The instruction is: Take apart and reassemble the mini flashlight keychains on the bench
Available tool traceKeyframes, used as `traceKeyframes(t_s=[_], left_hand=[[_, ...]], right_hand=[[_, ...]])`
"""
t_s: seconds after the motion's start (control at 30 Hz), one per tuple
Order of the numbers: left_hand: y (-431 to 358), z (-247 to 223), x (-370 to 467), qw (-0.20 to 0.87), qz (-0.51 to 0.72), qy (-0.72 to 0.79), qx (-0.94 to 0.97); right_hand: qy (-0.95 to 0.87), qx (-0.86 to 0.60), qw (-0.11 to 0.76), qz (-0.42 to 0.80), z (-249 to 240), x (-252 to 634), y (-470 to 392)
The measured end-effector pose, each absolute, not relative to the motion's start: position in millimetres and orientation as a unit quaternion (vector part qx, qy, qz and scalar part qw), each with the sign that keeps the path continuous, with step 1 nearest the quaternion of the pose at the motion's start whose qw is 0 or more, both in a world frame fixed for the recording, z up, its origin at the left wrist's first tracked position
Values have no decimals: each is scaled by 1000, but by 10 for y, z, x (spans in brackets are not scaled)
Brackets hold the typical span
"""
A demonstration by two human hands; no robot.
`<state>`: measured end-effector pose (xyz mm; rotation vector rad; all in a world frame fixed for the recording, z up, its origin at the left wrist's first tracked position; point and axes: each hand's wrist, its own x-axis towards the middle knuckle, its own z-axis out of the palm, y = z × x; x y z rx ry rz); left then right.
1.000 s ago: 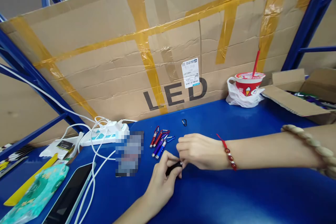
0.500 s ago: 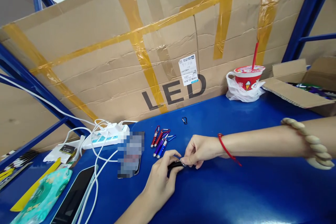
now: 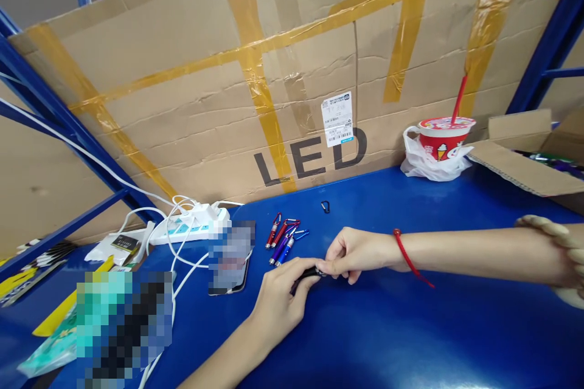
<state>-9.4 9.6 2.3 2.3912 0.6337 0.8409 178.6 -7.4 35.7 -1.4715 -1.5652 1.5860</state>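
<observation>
My left hand [image 3: 283, 296] is closed around a slim black keychain flashlight [image 3: 306, 275], mostly hidden by the fingers. At its right end, my right hand [image 3: 349, 253] pinches the tip between thumb and bent fingers; the small part there is covered. Behind the hands lie several keychain flashlights with clips: a red one [image 3: 272, 232], another red one [image 3: 281, 234], a purple one [image 3: 279, 249] and a blue one [image 3: 285, 251]. Farther back, a loose black carabiner clip [image 3: 325, 206] rests on the blue table [image 3: 392, 340].
A phone [image 3: 235, 282] and a white power strip [image 3: 182, 230] with cables lie left. A green packet [image 3: 55, 349] is at front left. A bagged red cup [image 3: 444, 143] and an open carton [image 3: 524, 167] stand back right. Behind is a large cardboard sheet [image 3: 191, 127].
The view has shifted, so most things sit slightly farther right. Both hands keep hold of the black flashlight, with the right fingers still at its end.
</observation>
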Motion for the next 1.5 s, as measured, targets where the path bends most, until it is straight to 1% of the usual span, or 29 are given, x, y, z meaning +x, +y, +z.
traceKeyframes(t_s=[0.07,0.1,0.2,0.27,0.33,0.4,0.63,0.73,0.83,1.0,1.13,1.37,1.43,1.5], left_hand=[[72,29,-84,288,317,244,870],[61,35,-77,301,320,257,861],[39,67,-49,338,324,300,831],[28,89,-33,367,324,308,815],[13,102,-25,402,321,302,803],[-6,99,-25,436,314,287,793],[-50,23,-25,525,297,252,757],[-72,0,-23,535,313,255,742],[-94,-23,-38,515,327,265,746],[-112,-97,-79,489,319,264,768],[-117,-112,-89,441,353,265,782],[-86,-87,-110,297,405,221,836],[-63,-90,-111,300,407,223,833],[-44,-83,-107,334,401,234,821]], right_hand=[[-597,-547,234,538,365,1785,-92],[-628,-552,245,491,377,1788,-104],[-745,-527,300,278,439,1812,-152],[-802,-478,313,174,481,1830,-188],[-835,-439,302,138,506,1842,-220],[-851,-422,285,128,512,1842,-241],[-847,-454,230,156,524,1781,-261],[-842,-454,237,170,517,1757,-260],[-827,-457,258,204,500,1729,-253],[-795,-487,257,256,519,1670,-283],[-754,-510,291,295,562,1629,-335],[-602,-567,272,492,550,1599,-327],[-582,-569,269,514,537,1606,-299],[-587,-571,270,507,544,1619,-263]])
